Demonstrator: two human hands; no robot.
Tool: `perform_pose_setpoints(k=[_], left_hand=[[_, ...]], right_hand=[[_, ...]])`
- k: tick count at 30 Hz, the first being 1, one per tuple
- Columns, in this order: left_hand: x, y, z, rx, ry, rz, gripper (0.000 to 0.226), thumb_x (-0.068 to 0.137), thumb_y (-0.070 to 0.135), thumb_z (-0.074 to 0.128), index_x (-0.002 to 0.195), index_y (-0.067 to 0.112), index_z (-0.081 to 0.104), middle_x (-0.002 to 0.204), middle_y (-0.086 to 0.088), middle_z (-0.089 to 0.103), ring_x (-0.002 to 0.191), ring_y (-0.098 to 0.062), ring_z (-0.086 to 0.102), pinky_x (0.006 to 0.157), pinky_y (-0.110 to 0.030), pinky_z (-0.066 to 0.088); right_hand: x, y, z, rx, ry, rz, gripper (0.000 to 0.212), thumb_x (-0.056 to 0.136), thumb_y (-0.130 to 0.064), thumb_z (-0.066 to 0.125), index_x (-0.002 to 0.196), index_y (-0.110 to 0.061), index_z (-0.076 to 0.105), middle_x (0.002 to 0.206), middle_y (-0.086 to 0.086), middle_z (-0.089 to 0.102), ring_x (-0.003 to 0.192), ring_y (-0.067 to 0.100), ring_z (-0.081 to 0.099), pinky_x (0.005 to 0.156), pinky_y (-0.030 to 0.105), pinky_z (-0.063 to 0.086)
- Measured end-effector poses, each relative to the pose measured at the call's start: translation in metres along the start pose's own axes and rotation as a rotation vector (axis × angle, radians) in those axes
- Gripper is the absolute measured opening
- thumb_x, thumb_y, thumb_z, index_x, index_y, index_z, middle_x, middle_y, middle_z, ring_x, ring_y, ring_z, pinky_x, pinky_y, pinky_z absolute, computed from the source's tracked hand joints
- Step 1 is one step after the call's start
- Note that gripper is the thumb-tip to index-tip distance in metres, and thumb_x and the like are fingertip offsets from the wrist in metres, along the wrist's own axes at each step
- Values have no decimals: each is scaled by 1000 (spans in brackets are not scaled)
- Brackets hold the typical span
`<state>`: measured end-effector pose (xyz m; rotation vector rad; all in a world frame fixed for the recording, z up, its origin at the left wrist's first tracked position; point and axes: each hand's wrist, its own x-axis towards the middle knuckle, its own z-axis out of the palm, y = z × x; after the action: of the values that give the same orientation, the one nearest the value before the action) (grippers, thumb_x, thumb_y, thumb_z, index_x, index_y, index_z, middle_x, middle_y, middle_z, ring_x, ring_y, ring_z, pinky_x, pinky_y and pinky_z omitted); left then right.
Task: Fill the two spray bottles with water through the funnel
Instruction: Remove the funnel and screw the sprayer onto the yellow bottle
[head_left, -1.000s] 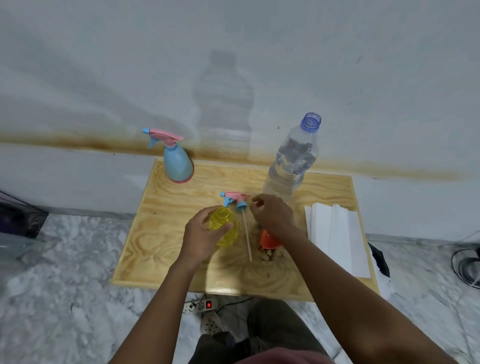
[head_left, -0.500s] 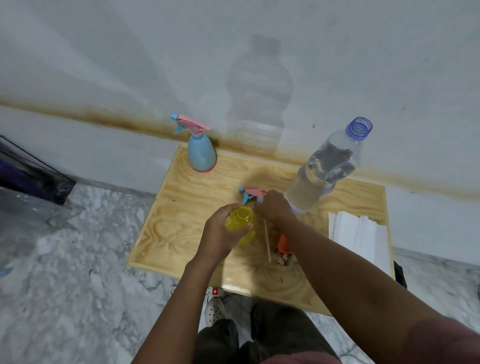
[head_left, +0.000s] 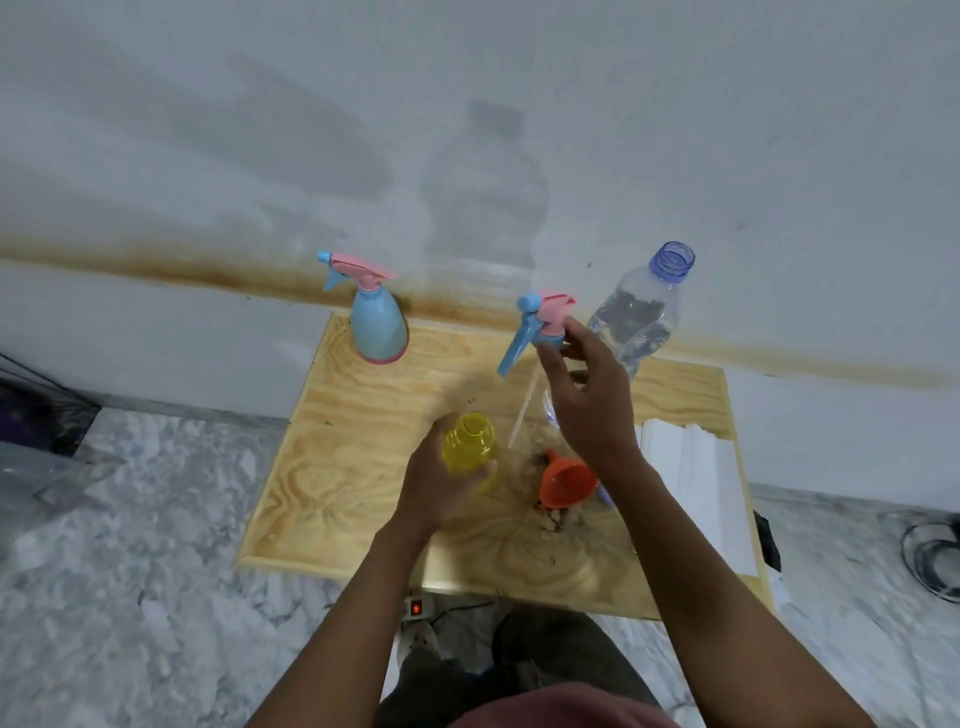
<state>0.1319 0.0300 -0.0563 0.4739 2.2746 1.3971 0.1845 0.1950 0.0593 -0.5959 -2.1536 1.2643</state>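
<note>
Above the wooden board (head_left: 363, 457), the right hand (head_left: 587, 400) pinched the spray head (head_left: 543, 322), lifted clear; the left hand (head_left: 441, 483) gripped the open yellow bottle (head_left: 467, 441) beside the orange funnel (head_left: 563, 483).

Plywood table (head_left: 358, 467): blue spray bottle (head_left: 378, 328), funnel (head_left: 565, 480), papers (head_left: 693, 486).

Near centre: translucent yellow bottle (head_left: 470, 444), orange funnel (head_left: 563, 483) to its right; farther back a pink spray head (head_left: 546, 316) with sky-blue nozzle and trigger, white tube. Far left, sky-blue spray bottle (head_left: 378, 330) with pink top and base rim; far right, clear water bottle (head_left: 636, 317), violet-blue neck. Plywood board (head_left: 358, 447) pale tan with swirling brown grain; paper stack (head_left: 693, 483) white; floor (head_left: 130, 571) grey-white marbled; wall (head_left: 208, 156) pale grey, rusty brown band.
</note>
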Motion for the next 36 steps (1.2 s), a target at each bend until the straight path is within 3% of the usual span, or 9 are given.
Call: perform_pose_setpoints(k=[4, 7, 10, 14, 18, 21, 25, 31, 36], left_hand=[[3, -3, -3, -9, -22, 22, 70, 71, 33, 85, 133, 26, 54, 122, 8, 64, 113, -12, 60, 97, -33, 50], [2, -2, -5, -12, -26, 15, 77, 65, 48, 81, 134, 27, 55, 122, 9, 64, 114, -10, 60, 97, -32, 51], [0, 3, -7, 16, -32, 20, 77, 67, 46, 83, 135, 27, 54, 123, 8, 62, 114, -10, 58, 93, -28, 48], [-4, 12, -14, 42, -16, 46, 76, 65, 48, 82, 133, 28, 56, 114, 7, 59, 108, -13, 57, 91, -33, 50], [-10, 21, -21, 33, 12, 96, 76, 56, 56, 74, 126, 29, 61, 101, 5, 58, 99, -15, 59, 85, -34, 51], [-11, 28, -27, 8, 23, 149, 64, 58, 55, 75, 115, 28, 66, 96, 1, 60, 94, -15, 59, 83, -37, 53], [-13, 35, -34, -27, 14, 167, 51, 61, 54, 77, 104, 29, 67, 96, 0, 63, 92, -14, 61, 82, -40, 54], [-19, 45, -42, -105, -34, 143, 46, 64, 46, 82, 106, 33, 68, 101, 2, 65, 95, -10, 63, 85, -37, 55], [-26, 51, -45, -110, -42, 173, 49, 65, 40, 84, 110, 40, 67, 99, 3, 64, 93, -10, 61, 83, -29, 52]], right_hand=[[2, -31, -9, 84, 114, -104, 24, 98, -15, 58, 120, -24, 57, 85, -11, 62, 76, -3, 58, 66, 9, 44], [1, -37, -7, 94, 146, -142, 24, 98, -8, 56, 122, -8, 60, 74, -19, 50, 66, -6, 53, 64, 5, 39], [-3, -38, 0, 99, 129, -104, 29, 98, -12, 58, 126, -7, 60, 80, -18, 56, 71, -2, 56, 65, 7, 41], [-9, -37, 11, 126, 45, -12, 29, 98, -17, 59, 127, -15, 59, 106, -5, 68, 88, 9, 65, 71, 15, 50], [-20, -29, 20, 105, -133, 98, 25, 96, -19, 62, 120, -20, 65, 94, -13, 67, 86, 2, 60, 82, 22, 50], [-28, -21, 26, 85, -210, 131, 28, 94, -23, 65, 120, -15, 67, 106, -9, 71, 101, 6, 64, 88, 25, 51], [-33, -18, 31, 89, -229, 132, 36, 92, -28, 66, 126, -15, 65, 114, -6, 71, 108, 7, 64, 89, 24, 52], [-38, -20, 32, 112, -204, 122, 30, 91, -26, 70, 118, -15, 68, 109, -7, 72, 103, 5, 64, 82, 18, 48], [-40, -23, 34, 193, -185, 182, 18, 84, -23, 78, 94, -23, 62, 99, -8, 69, 99, 7, 65, 85, 25, 54]])
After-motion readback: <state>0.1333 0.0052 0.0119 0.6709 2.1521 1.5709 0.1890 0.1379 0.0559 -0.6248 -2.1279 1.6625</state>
